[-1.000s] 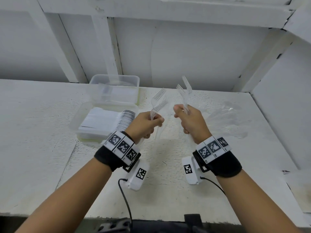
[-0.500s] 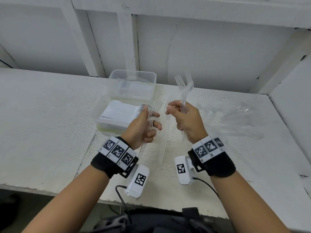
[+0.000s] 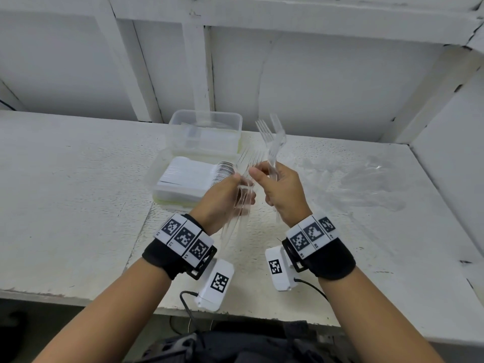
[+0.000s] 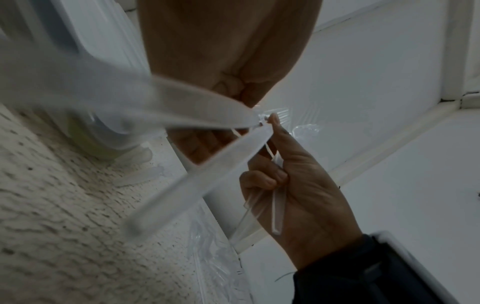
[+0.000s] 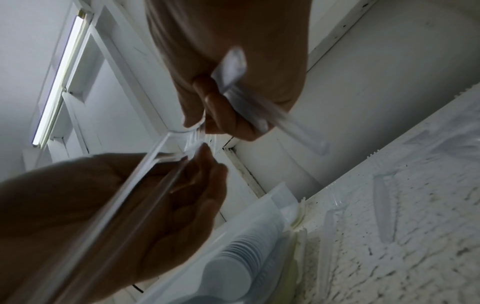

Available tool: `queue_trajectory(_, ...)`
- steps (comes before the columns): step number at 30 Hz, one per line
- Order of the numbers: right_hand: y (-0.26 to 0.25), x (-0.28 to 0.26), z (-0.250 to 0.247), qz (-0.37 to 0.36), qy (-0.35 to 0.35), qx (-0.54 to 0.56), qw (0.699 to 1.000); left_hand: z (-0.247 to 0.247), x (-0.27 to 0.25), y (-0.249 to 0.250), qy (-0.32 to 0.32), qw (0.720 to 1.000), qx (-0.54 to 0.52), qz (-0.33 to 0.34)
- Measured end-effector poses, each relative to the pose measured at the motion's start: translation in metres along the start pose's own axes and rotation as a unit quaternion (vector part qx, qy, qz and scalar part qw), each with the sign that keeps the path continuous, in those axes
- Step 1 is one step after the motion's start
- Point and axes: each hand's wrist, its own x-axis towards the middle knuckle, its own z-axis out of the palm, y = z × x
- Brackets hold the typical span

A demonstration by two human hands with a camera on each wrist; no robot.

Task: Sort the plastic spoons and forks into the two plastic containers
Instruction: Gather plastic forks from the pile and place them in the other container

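Note:
My left hand point(image 3: 245, 189) grips a bundle of clear plastic forks point(image 3: 242, 205), tines pointing away, handles hanging toward the table. My right hand point(image 3: 262, 179) holds other clear forks point(image 3: 272, 142) upright, tines up. The two hands almost touch above the table, and the right thumb tip reaches the left bundle. In the left wrist view the right hand point(image 4: 298, 185) curls round fork handles point(image 4: 275, 205). A near container point(image 3: 159, 192) holds a stack of white spoons point(image 3: 188, 174). Behind it stands a clear container point(image 3: 235, 121) with clear cutlery inside.
Loose clear forks and a clear plastic wrapper point(image 3: 366, 184) lie on the white table point(image 3: 65, 192) to the right of my hands. A white wall point(image 3: 327, 87) with wooden battens closes the back and the right side. The table's front edge runs just below my wrists.
Both hands have drawn together until the fingertips nearly meet. The left hand's forks have tipped forward and lower. The view has shifted, so the containers sit more to the right.

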Motion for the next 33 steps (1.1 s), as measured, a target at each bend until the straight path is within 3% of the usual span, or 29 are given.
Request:
queue_trajectory(6, 0.000, 0.006, -0.007, -0.032, 0.033, 0.014, 0.999, 0.001, -0.010, 0.002, -0.079, 0.995, -0.012, -0.054)
queue_trajectory(11, 0.002, 0.007, -0.006, -0.053, 0.033, -0.003, 0.998, 0.003, -0.010, -0.003, -0.104, 0.994, 0.005, -0.033)
queue_trajectory(25, 0.000, 0.010, -0.017, 0.048, -0.054, 0.026, 0.997, -0.002, -0.004, -0.002, -0.189, 0.980, -0.042, -0.055)
queue_trajectory(30, -0.003, 0.008, -0.017, 0.067, -0.088, 0.062, 0.992, -0.004, -0.004, 0.000, -0.164, 0.983, -0.051, -0.069)
queue_trajectory(33, -0.003, 0.008, -0.014, 0.111, -0.033, 0.052, 0.992, -0.003, -0.001, 0.001, -0.107, 0.992, -0.033, -0.051)
